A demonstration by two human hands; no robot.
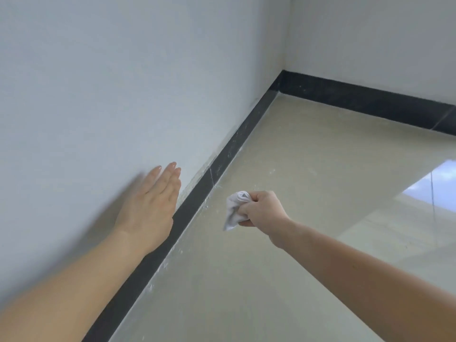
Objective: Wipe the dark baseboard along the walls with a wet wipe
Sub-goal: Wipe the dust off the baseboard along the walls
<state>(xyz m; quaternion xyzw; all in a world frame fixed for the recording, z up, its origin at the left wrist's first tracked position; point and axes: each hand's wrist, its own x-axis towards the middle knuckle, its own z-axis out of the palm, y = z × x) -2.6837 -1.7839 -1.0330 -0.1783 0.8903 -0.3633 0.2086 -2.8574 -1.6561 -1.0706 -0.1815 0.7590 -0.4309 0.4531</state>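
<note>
White painted wall fills the left of the view and meets a second white wall at a corner in the upper right. A dark, near-black baseboard strip runs along the foot of the left wall from the lower edge up to that corner, then turns and continues beneath the second wall.

Left hand: positioned on the wall side of the baseboard, just above its top edge. Fingers straight and held together, palm facing the wall. The outline is blurred; contact with the wall cannot be confirmed.

Baseboard condition: pale smears on its face toward the corner, and white specks and flakes along the seam where it meets the floor.

Right hand: on the floor side of the baseboard, near it but apart. Fingers and thumb are curled around a crumpled white wet wipe, which protrudes toward the baseboard without touching it.

Glossy beige tiled floor extends right of the baseboard, carrying a bright window reflection at the far right.
</note>
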